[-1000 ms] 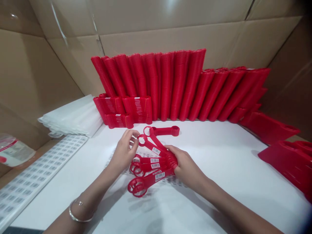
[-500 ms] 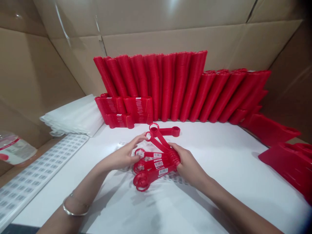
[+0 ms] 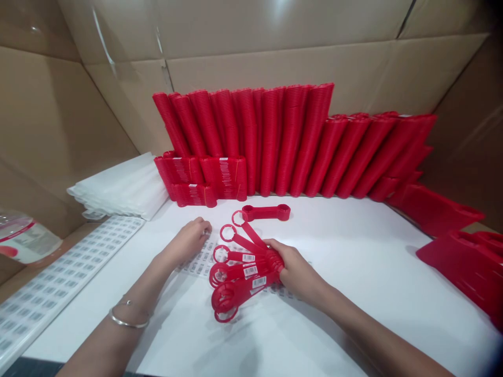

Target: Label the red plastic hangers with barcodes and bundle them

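Note:
My right hand (image 3: 294, 267) is closed around one end of a fanned bunch of red plastic ring-ended strips (image 3: 239, 259). Their other ends spread leftward, and several carry small white barcode labels. My left hand (image 3: 194, 235) is at the upper left edge of a sheet of barcode labels (image 3: 202, 259), fingers curled with the tips together. Whether a label is pinched there is too small to see. Part of the sheet lies under the fanned strips. Just beyond the bunch, a short stack of the same red strips (image 3: 265, 212) rests on the white table (image 3: 346, 246).
Tall stacks of red strips (image 3: 271, 141) line the back against a cardboard wall (image 3: 275, 63). Shorter banded stacks (image 3: 223, 178) stand in front at left. White plastic sheets (image 3: 121, 183), a long barcode label strip (image 3: 51, 298) and a clear bottle (image 3: 27, 241) are left; more red pieces (image 3: 463, 267) lie right.
My left hand has left the upper strips and moved left to the label sheet, its fingers curling in. My right hand has shifted slightly left with the bunch, whose upper strips are more spread out.

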